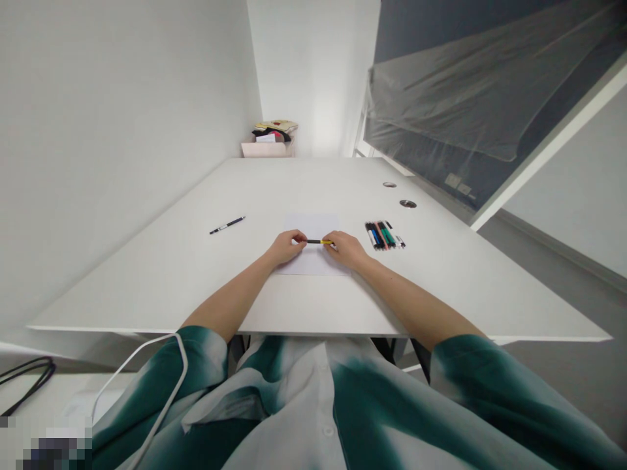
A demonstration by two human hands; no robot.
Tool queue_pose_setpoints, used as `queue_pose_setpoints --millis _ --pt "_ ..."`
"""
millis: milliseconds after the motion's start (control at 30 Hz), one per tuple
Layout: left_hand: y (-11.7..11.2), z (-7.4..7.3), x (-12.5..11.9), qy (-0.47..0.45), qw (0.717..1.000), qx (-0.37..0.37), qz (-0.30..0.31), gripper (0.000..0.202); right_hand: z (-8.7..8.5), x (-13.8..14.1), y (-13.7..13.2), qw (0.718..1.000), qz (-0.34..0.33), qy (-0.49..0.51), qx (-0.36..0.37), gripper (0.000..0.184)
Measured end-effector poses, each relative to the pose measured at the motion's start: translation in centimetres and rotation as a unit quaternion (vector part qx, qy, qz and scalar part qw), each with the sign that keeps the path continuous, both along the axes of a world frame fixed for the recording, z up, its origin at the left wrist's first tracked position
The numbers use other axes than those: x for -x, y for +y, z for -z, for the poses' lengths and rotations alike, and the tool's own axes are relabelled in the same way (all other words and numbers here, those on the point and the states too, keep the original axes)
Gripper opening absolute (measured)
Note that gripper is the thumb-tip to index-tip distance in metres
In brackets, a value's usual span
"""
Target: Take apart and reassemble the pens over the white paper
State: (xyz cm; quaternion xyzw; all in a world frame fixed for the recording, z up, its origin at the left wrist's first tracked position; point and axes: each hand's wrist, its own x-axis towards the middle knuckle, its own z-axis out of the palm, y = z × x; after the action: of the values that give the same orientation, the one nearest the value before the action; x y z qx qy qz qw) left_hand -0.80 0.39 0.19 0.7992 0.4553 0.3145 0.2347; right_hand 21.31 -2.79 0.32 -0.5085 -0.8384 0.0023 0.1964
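The fingertips of the left hand (289, 249) are pinched on the black end of a black-and-yellow pen (315, 241), and those of the right hand (345, 249) are closed on its yellow end, so the pen is gripped from both sides with its middle showing in the gap between the hands. It sits over a white sheet of paper (313, 264); whether it touches the sheet cannot be told. The left hand covers part of the sheet's left edge and the right hand part of its right edge, while the near edge shows below both, well in from the front edge of the white table (166, 294). Tabletop stretches beyond the sheet toward the far end, and a strip of it lies on either side of the hands. On the left that strip reaches a black pen (228, 225) lying aslant, well apart from the left hand; on the right it is narrower, bounded by a row of pens (380, 235) near the right hand. Farther out, a wall (122, 98) runs along the table's left side, and a pink box (267, 150) stands at the far end. The gripped pen's long axis runs left to right, nearly level and roughly parallel to the front edge, black toward the left, yellow toward the right.
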Motion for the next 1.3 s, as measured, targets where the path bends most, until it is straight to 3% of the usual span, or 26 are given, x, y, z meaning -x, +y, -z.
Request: queue_pose_setpoints --millis 233,433,800,1033,1300 --pt "-0.43 -0.42 -0.12 0.035 0.996 -0.086 0.005 0.015 -0.2 0.11 -0.17 1.0 0.004 -0.006 0.006 0.031" --pt "-0.44 -0.39 -0.22 0.051 0.997 -0.047 -0.016 0.021 -0.38 0.15 -0.24 1.0 0.004 0.003 0.025 0.03" --pt "-0.32 -0.38 0.07 0.057 0.998 0.018 0.001 0.027 -0.26 0.02 -0.03 0.999 0.026 0.011 0.04 0.024" --pt "-0.27 -0.53 0.31 0.062 0.998 -0.008 0.001 0.024 0.16 -0.3 0.25 1.0 -0.011 0.004 0.003 0.025" --pt "-0.49 -0.94 0.31 0.1 0.993 -0.06 0.005 0.022 -0.31 0.03 0.13 0.999 -0.005 -0.023 0.024 0.029"
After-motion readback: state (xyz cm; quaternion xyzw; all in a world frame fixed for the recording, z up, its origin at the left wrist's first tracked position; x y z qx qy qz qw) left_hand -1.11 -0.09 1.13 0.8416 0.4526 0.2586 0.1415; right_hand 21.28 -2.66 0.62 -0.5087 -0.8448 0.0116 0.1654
